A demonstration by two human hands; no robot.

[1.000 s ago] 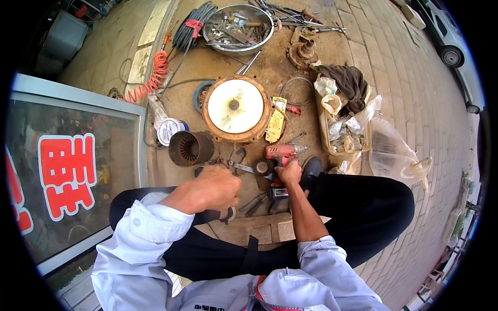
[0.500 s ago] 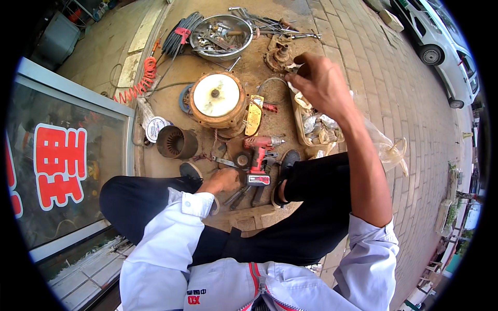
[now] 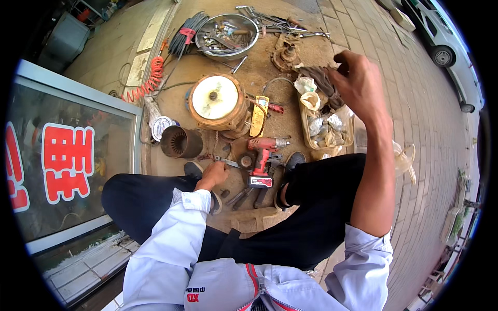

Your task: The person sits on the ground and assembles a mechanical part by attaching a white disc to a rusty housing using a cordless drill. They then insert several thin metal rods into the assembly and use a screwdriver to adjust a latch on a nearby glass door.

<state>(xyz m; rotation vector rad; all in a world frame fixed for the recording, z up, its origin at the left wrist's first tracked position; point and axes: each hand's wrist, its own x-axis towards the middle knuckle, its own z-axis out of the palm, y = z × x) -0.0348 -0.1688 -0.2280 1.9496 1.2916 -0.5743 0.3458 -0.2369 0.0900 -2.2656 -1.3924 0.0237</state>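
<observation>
My left hand (image 3: 215,174) is low in front of me, its fingers curled closed beside a flat metal tool (image 3: 228,162); what they hold, if anything, is hidden. My right hand (image 3: 360,85) is raised above a tan plastic basket (image 3: 352,136) of small bagged parts (image 3: 324,127). Its fingers are bent, with thumb and forefinger apart and nothing visible between them. A dark brown cloth (image 3: 320,79) lies over the basket's far end, close to those fingertips. Between my hands stands a red cordless drill (image 3: 263,155) with a battery at its base.
Beyond the drill stands a round motor housing (image 3: 228,123) with a pale disc (image 3: 213,97) on top. A hollow slotted cylinder (image 3: 181,142) is at its left. A metal bowl (image 3: 252,43) of hardware and a rusty flanged part (image 3: 285,58) lie farther off. A glass door (image 3: 62,160) borders the left.
My right hand has drawn back rightward from the flanged part, uncovering the brown cloth. My left hand has moved slightly forward and left, closer to the flat tool. The whole view has shifted slightly.
</observation>
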